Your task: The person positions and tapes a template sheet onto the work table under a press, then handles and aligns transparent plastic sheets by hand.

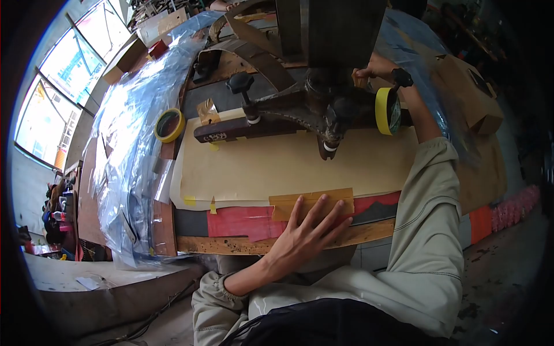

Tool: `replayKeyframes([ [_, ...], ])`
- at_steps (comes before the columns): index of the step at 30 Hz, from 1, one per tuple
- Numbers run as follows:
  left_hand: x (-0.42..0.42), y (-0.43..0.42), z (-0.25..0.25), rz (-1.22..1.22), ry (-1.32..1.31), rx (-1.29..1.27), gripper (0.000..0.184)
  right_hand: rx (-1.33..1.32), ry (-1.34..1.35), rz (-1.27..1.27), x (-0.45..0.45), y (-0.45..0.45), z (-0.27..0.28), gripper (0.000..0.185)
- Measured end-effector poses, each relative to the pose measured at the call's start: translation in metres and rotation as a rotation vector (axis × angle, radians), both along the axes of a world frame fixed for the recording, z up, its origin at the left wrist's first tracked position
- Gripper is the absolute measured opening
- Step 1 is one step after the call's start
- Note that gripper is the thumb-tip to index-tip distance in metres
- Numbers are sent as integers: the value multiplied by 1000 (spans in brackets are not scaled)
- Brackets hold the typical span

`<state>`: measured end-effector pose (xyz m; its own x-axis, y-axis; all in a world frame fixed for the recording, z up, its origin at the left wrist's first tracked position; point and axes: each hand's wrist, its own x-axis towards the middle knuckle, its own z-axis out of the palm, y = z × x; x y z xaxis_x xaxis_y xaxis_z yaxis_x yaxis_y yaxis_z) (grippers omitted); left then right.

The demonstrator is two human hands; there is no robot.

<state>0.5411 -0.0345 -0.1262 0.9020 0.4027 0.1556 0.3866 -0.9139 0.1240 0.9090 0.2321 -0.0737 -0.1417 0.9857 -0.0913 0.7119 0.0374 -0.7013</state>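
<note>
The left hand (306, 230) is open, with its fingers spread out on a brown strip (281, 206). The hand looks flat like that so it can press the strip down and stop it from sliding. The strip lies across the near edge of a big cream paper (254, 167) and reaches over a red sheet (235, 222). Little yellow bits of tape (213, 205) sit along the paper's near edge, maybe to keep it in place.

Past the middle of the paper, a long dark bar (224, 131) lies across it. A metal arm with black knobs (239, 82) comes down onto the bar, perhaps so the bar can hold the paper flat. One yellow tape roll (180, 128) is just left of the paper. Another yellow roll (381, 111) is by the right knob, where it looks easy to reach.

The right hand (378, 66) is farther away, beside the big machine post (346, 34). Its fingers look bent, but part of it is hidden, so one cannot tell if it grips anything. Shiny clear plastic (130, 138) spreads along the left side. Far off, another person's hand (219, 5) shows at the top.
</note>
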Motion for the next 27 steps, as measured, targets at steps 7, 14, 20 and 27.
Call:
replayKeyframes([
  [7,1,0,-2,8,-15,39,69,-198,134,171,1,6,-12,18],
  [14,2,1,-2,7,3,43,70,-69,-39,297,-32,-24,14,22],
  [20,2,1,-1,4,7,24,68,-143,-230,192,-43,-21,27,16],
  [27,2,1,-1,3,-2,28,65,-116,-239,257,-25,-7,7,17],
])
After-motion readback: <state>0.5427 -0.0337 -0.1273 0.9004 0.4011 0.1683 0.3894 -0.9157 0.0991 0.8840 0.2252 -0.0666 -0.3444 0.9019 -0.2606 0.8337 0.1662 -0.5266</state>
